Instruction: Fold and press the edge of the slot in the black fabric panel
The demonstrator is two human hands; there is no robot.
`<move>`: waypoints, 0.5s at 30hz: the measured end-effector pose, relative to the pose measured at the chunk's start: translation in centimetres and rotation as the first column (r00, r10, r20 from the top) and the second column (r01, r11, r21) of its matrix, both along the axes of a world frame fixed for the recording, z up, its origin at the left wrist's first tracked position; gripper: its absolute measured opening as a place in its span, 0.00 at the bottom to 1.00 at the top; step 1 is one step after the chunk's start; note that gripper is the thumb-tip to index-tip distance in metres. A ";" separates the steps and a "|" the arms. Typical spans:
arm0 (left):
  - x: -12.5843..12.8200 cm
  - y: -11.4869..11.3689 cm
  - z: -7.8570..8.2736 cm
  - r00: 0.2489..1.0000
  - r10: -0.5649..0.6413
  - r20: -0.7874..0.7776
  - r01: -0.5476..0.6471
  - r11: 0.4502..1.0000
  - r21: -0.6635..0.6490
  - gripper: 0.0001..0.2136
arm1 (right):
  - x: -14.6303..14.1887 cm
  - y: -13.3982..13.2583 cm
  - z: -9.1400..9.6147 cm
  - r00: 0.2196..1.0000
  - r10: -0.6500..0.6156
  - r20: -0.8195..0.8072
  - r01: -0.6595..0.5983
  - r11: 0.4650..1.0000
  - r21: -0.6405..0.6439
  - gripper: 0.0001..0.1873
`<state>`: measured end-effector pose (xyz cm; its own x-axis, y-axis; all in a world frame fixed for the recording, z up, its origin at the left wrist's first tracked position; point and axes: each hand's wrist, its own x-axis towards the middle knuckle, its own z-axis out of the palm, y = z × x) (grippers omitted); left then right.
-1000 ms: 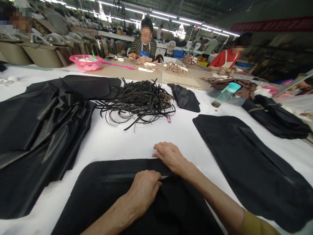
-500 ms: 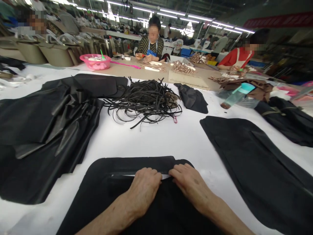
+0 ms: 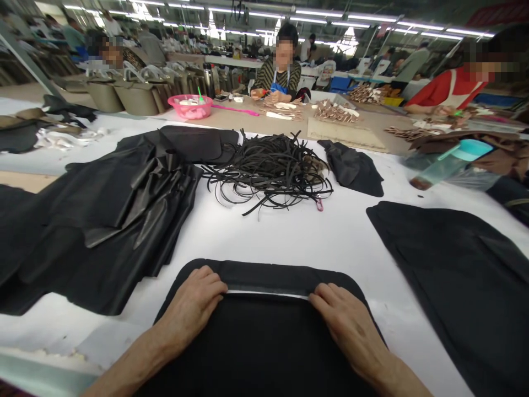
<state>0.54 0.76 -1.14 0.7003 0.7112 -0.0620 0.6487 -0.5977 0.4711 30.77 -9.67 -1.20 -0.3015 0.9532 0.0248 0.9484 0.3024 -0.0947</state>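
A: Both hands down on the black fabric panel (image 3: 264, 336), which lies on the white table (image 3: 330, 237) right in front of the person. Left hand (image 3: 192, 306) flat, fingers curled over the folded top edge.

B: And the right hand (image 3: 349, 325) is pressing that same fold, fingers bent, nothing gripped. The tangle of black straps (image 3: 270, 171) lies well beyond, with a pink basket (image 3: 192, 107) farther back.

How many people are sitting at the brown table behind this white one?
2: one in a striped top with a blue apron at the middle, one in red at the right. Others farther back are blurred, so more may be hidden.
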 end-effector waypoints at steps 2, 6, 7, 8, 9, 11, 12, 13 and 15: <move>0.4 -0.4 -0.2 1.000 0.022 0.013 -0.022 1.000 0.015 0.10 | -0.8 -0.2 0.1 0.999 0.012 0.036 -0.014 0.998 0.057 0.13; 0.8 -1.0 -0.6 0.999 0.032 0.037 -0.034 0.999 0.040 0.10 | -2.7 -0.2 0.1 0.999 -0.004 -0.052 0.012 0.987 0.158 0.16; 0.8 -1.1 -0.7 0.998 0.031 0.050 -0.033 0.998 0.046 0.10 | -3.3 0.0 0.1 0.994 -0.007 -0.110 0.024 0.988 0.155 0.15; 0.7 -1.1 -0.8 0.998 0.027 0.064 -0.030 0.998 0.051 0.10 | -3.9 0.3 0.1 0.985 -0.008 -0.170 0.032 0.990 0.138 0.15; 0.6 -1.1 -0.9 0.997 0.023 0.078 -0.027 0.998 0.057 0.10 | -4.5 0.6 0.1 0.974 -0.008 -0.226 0.033 0.993 0.110 0.15; 0.5 -1.1 -1.0 0.994 0.020 0.103 -0.027 0.997 0.071 0.11 | -5.7 1.4 0.1 0.958 -0.013 -0.286 0.027 0.999 0.043 0.15; 0.4 -1.1 -1.1 0.993 0.022 0.113 -0.031 0.997 0.077 0.11 | -6.3 1.7 0.0 0.958 -0.020 -0.285 0.026 1.000 0.016 0.13; 0.3 -1.2 -1.1 0.992 0.026 0.122 -0.036 0.996 0.080 0.10 | -6.7 2.0 -0.1 0.963 -0.032 -0.269 0.031 0.999 -0.006 0.11; 0.3 -1.3 -1.2 0.989 0.043 0.140 -0.054 0.995 0.078 0.10 | -7.3 2.4 -0.5 0.972 -0.054 -0.228 0.048 0.998 -0.035 0.07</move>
